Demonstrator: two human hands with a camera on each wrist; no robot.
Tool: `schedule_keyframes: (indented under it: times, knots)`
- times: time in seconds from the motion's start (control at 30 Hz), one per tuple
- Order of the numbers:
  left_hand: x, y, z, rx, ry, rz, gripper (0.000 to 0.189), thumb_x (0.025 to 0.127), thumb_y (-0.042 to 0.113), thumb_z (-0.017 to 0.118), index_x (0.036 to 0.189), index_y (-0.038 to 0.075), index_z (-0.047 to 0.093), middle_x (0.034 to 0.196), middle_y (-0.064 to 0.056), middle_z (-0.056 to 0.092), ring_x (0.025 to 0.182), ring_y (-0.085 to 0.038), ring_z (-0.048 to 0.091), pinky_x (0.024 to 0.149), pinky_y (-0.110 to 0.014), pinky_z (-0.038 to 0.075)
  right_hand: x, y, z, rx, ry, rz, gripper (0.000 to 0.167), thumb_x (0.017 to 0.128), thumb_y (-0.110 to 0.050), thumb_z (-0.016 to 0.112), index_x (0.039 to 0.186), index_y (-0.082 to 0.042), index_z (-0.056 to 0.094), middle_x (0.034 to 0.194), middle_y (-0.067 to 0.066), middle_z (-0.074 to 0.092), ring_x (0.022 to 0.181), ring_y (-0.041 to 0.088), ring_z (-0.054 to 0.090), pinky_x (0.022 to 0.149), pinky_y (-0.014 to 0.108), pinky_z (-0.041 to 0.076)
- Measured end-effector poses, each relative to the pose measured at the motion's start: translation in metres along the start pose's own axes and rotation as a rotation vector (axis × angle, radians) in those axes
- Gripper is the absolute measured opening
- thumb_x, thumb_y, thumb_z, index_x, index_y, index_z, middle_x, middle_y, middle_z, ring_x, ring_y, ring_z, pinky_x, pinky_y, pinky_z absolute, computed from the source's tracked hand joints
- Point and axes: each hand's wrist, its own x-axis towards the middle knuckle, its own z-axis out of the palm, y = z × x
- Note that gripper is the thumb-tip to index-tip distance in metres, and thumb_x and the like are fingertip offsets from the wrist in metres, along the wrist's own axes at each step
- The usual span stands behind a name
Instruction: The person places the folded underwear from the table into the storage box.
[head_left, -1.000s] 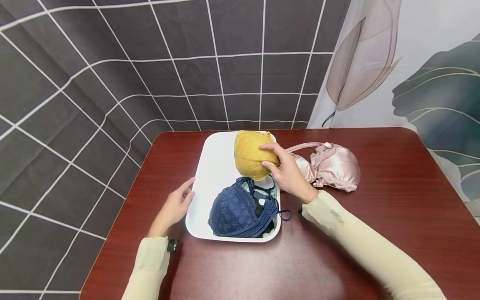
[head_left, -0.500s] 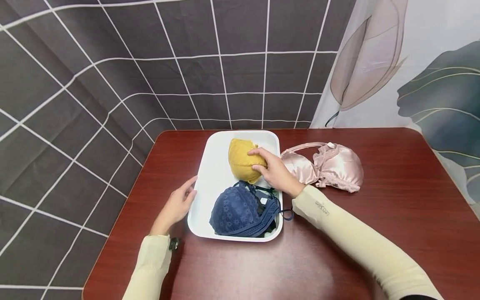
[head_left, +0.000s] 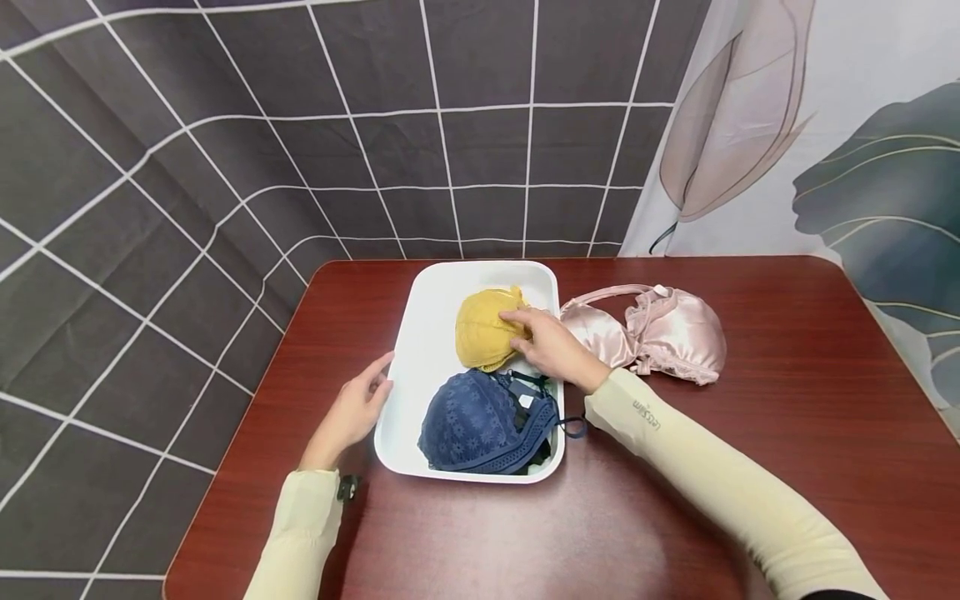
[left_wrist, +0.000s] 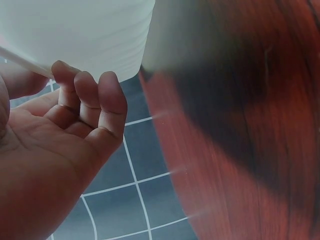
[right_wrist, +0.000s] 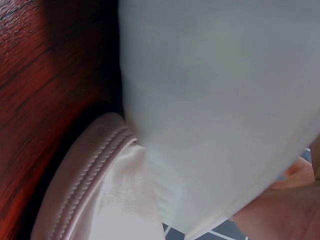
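In the head view a yellow bra (head_left: 487, 331), folded into one cup, lies in the back part of a white plastic bin (head_left: 424, 333). My right hand (head_left: 555, 346) reaches over the bin's right wall and grips the yellow bra's right side between thumb and fingers. A navy lace bra (head_left: 472, 425) fills the front of the bin, its strap loop hanging over the right rim. My left hand (head_left: 352, 412) touches the bin's left side. In the left wrist view the bent fingertips (left_wrist: 112, 92) rest against the outer wall. The right wrist view hides the gripped bra behind the wall.
A pink satin bra (head_left: 675, 333) lies on the red-brown wooden table (head_left: 795, 400), right beside the bin. Dark and pale green fabric shows under the navy bra. A dark grid-patterned curtain (head_left: 480, 150) hangs along the table's back and left edges.
My right hand has brought the yellow bra left and down into the bin, behind the navy bra, and still grips it. The left hand stays at the bin's left side.
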Motion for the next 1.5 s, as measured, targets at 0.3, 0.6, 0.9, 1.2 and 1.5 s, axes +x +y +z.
schedule_keyframes:
  times: [0.3,0.6,0.9,1.2,1.5]
  knots:
    - [0.000,0.001,0.000,0.008,0.000,0.006,0.047,0.095,0.007,0.053,0.141,0.004,0.042,0.086,-0.007,0.053,0.065,-0.017,0.047,0.062,-0.033,0.043,-0.007,-0.004,-0.011,0.003,0.038,0.018,0.045,0.087,-0.010,0.068,0.130,-0.006,0.056,0.138,0.022,0.044,0.131,0.034,0.036,0.106,0.046,0.026]
    - [-0.001,0.000,-0.001,0.008,-0.005,0.014,0.048,0.095,0.007,0.054,0.141,0.003,0.041,0.086,-0.007,0.053,0.067,-0.018,0.048,0.062,-0.033,0.044,-0.013,0.005,-0.028,0.019,0.086,0.009,0.043,0.086,-0.010,0.068,0.128,-0.004,0.057,0.136,0.022,0.046,0.129,0.036,0.038,0.105,0.047,0.027]
    - [-0.001,0.000,-0.001,0.004,-0.003,0.014,0.047,0.095,0.007,0.053,0.141,0.003,0.042,0.087,-0.008,0.053,0.067,-0.018,0.048,0.062,-0.033,0.044,-0.025,0.032,-0.050,-0.019,0.206,0.037,0.039,0.085,-0.001,0.065,0.123,-0.003,0.059,0.131,0.024,0.050,0.117,0.038,0.049,0.098,0.049,0.034]
    - [-0.001,-0.001,0.000,0.000,-0.009,0.006,0.048,0.095,0.007,0.054,0.141,0.004,0.041,0.087,-0.008,0.054,0.066,-0.018,0.048,0.061,-0.032,0.044,-0.044,0.060,-0.078,-0.022,0.284,0.086,0.036,0.087,0.005,0.060,0.123,0.002,0.056,0.122,0.024,0.052,0.111,0.039,0.048,0.093,0.050,0.036]
    - [-0.001,-0.002,0.000,0.004,-0.005,0.026,0.047,0.095,0.006,0.053,0.140,0.003,0.042,0.086,-0.007,0.054,0.064,-0.017,0.047,0.059,-0.031,0.043,-0.070,0.086,-0.106,-0.076,0.351,0.218,0.040,0.086,0.008,0.051,0.125,-0.003,0.056,0.117,0.026,0.049,0.093,0.036,0.047,0.078,0.048,0.035]
